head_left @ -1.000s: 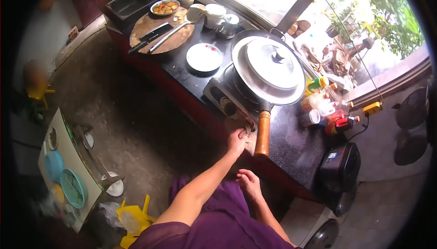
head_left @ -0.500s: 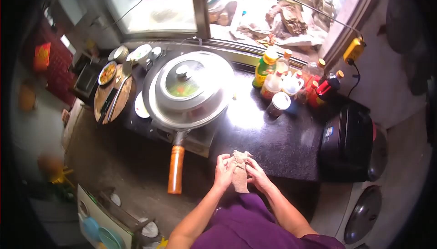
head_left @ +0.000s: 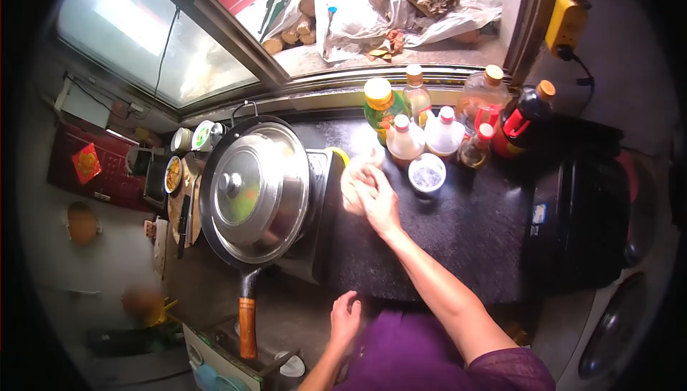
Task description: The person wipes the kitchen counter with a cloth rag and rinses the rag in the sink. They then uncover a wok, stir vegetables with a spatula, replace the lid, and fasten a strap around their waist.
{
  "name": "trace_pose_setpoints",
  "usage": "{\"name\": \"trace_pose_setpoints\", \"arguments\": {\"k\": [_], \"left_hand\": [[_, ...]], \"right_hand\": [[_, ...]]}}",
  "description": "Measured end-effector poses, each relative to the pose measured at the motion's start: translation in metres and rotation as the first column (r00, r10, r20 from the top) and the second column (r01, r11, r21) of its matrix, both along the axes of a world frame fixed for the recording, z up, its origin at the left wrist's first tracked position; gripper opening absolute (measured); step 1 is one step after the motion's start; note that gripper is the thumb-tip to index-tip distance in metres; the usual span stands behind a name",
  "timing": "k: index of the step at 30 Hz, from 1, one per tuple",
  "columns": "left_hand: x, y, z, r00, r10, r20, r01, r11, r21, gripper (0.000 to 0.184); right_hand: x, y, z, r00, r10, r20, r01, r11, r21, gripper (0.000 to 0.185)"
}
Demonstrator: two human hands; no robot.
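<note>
The right hand [head_left: 379, 198] has its fingers closed on a pale cloth [head_left: 351, 189], bunched over the bench [head_left: 444, 251] between stove [head_left: 315, 251] and jar [head_left: 427, 176]. Whether the cloth touches the bench is unclear. The left hand [head_left: 345, 321], bare with fingers loosely parted, hangs by the front edge.

Bottles [head_left: 405, 140] crowd the window side beyond the cloth, and the jar stands just right of it. Leftward, the wok [head_left: 207, 228] with its lid [head_left: 279, 208] blocks that side, its handle [head_left: 247, 326] jutting past the edge. A black box [head_left: 583, 226] fills the right end.
</note>
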State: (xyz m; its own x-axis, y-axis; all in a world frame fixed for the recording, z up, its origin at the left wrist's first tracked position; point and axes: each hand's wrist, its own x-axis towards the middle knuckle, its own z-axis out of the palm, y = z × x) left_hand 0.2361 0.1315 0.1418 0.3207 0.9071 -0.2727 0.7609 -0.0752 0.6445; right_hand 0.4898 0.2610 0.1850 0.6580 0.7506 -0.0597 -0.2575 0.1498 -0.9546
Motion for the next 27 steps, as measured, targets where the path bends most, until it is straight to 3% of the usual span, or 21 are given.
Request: {"name": "trace_pose_setpoints", "arguments": {"k": [2,3,6,7,10,13,14,16,17,19,20,26,27], "left_hand": [[0.006,-0.005,-0.005,0.999,0.013,-0.029,-0.013,1.000,0.005,0.030],[0.010,-0.006,-0.006,0.999,0.024,-0.041,-0.026,0.999,-0.032,0.031],[0.015,-0.004,-0.010,0.991,0.027,-0.132,-0.026,1.000,0.009,0.036],[0.017,0.001,-0.013,0.989,0.038,-0.142,-0.037,0.999,0.011,0.036],[0.014,-0.003,-0.017,0.984,0.078,-0.163,-0.082,0.996,-0.019,0.037],[0.010,-0.001,-0.023,0.980,0.092,-0.176,-0.100,0.994,-0.034,0.037],[0.013,-0.001,-0.020,0.978,0.126,-0.168,-0.136,0.990,-0.046,0.038],[0.011,-0.004,-0.031,0.973,0.141,-0.181,-0.153,0.987,-0.055,0.037],[0.014,-0.006,-0.032,0.975,0.134,-0.178,-0.144,0.989,-0.043,0.037],[0.019,-0.007,-0.029,0.976,0.115,-0.183,-0.121,0.992,-0.021,0.036],[0.021,-0.006,-0.027,0.976,0.130,-0.177,-0.139,0.989,-0.043,0.035],[0.023,0.001,-0.022,0.971,0.121,-0.204,-0.138,0.988,-0.072,0.034],[0.021,0.000,-0.022,0.971,0.117,-0.209,-0.133,0.989,-0.066,0.033]], "right_hand": [[-0.005,0.059,-0.029,0.992,0.095,0.082,-0.102,0.991,0.090,0.049],[-0.009,0.083,-0.040,0.727,0.053,0.685,0.023,0.995,-0.101,0.052],[-0.003,0.123,-0.056,0.428,0.074,0.901,-0.069,0.996,-0.050,0.054],[-0.005,0.143,-0.063,0.381,-0.012,0.925,0.070,0.997,-0.015,0.042],[0.022,0.183,-0.061,0.493,0.250,0.833,-0.145,0.968,-0.205,0.027],[0.052,0.228,-0.064,0.508,0.223,0.832,0.118,0.939,-0.324,0.015],[0.061,0.225,-0.061,0.447,0.140,0.883,0.121,0.969,-0.215,0.013],[0.059,0.223,-0.047,0.529,0.191,0.827,-0.054,0.980,-0.192,0.030],[0.047,0.218,-0.043,0.444,0.333,0.832,-0.143,0.943,-0.301,0.038],[0.023,0.198,-0.059,0.365,0.355,0.861,-0.273,0.925,-0.265,0.048],[0.016,0.190,-0.072,0.387,0.234,0.892,-0.319,0.942,-0.109,0.048],[0.049,0.126,-0.044,0.644,0.276,0.714,-0.292,0.951,-0.104,0.026],[0.059,0.117,-0.026,0.614,0.379,0.692,-0.246,0.926,-0.288,0.025]]}}
